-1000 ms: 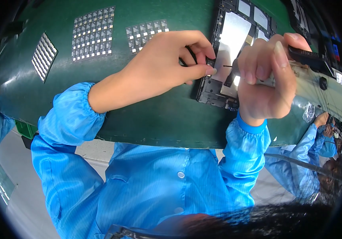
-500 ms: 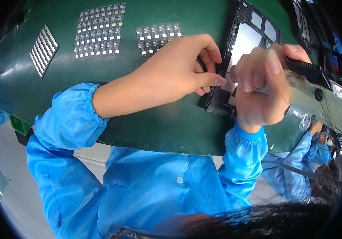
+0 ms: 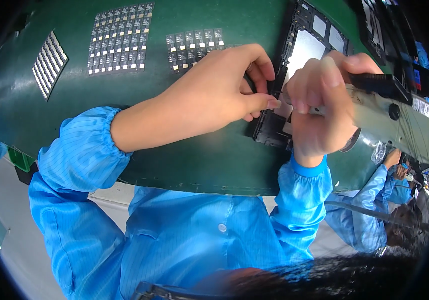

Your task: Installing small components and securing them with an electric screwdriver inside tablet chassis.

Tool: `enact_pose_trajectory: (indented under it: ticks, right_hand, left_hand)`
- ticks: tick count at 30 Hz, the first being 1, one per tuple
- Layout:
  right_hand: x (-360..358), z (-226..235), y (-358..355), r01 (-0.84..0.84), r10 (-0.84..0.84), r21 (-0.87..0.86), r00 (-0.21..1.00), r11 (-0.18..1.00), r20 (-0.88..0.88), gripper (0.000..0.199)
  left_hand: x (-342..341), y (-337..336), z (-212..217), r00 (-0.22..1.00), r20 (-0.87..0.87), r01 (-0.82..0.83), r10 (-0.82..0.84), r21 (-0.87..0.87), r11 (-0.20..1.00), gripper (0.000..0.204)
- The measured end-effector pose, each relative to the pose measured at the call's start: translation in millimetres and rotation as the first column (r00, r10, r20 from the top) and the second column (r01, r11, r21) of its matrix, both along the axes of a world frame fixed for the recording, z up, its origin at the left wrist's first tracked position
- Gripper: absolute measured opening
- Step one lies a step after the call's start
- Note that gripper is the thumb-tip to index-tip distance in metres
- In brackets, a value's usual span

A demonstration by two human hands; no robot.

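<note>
A black device frame point(image 3: 300, 50) with silvery panels lies on the green table, tilted away toward the upper left. My left hand point(image 3: 224, 87) reaches across to the frame's left edge, its index finger and thumb curled around it. Over the lower part of the frame is my right hand point(image 3: 324, 102), its fingers closed on a slim tool whose tip points toward my left thumb. Most of that tool is hidden by the fingers, so its exact kind does not show.
Left of the frame lie two blocks of small dark boards with pale tabs point(image 3: 119, 40) point(image 3: 194, 42) and a slanted sheet of white strips point(image 3: 49, 65). A pale machine arm with a black part point(image 3: 382, 86) stands right of my right hand. Beyond it a co-worker's blue sleeve point(image 3: 369, 195) shows.
The whole view has shifted slightly to the left. Both hands keep nearly the same place on the frame; my right hand has turned a little.
</note>
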State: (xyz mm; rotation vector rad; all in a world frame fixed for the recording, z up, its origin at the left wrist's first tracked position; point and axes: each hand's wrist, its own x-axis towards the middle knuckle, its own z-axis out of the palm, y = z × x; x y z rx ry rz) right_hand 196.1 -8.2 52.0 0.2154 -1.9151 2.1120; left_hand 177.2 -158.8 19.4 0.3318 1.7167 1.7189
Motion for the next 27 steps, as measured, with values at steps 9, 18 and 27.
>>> enact_pose_trajectory:
  ticks: [9,18,27]
  right_hand:
    - [0.4,-1.0,-1.4,-0.026,0.026,-0.006,1.0,1.0,-0.008,0.022]
    - [-1.6,-4.5,8.2,-0.135,0.135,-0.02,0.991,0.991,0.007,0.027]
    - [0.6,7.0,16.3,-0.1,0.114,-0.185,0.991,0.978,0.064,0.019]
  left_hand:
    - [1.2,4.1,-0.9,0.998,0.0,-0.065,0.065,0.078,0.995,0.029]
    - [2.4,6.4,6.8,0.998,0.041,-0.046,0.046,0.02,0.999,0.033]
    - [-0.3,12.5,6.1,0.997,0.051,-0.054,0.058,-0.073,0.996,0.045]
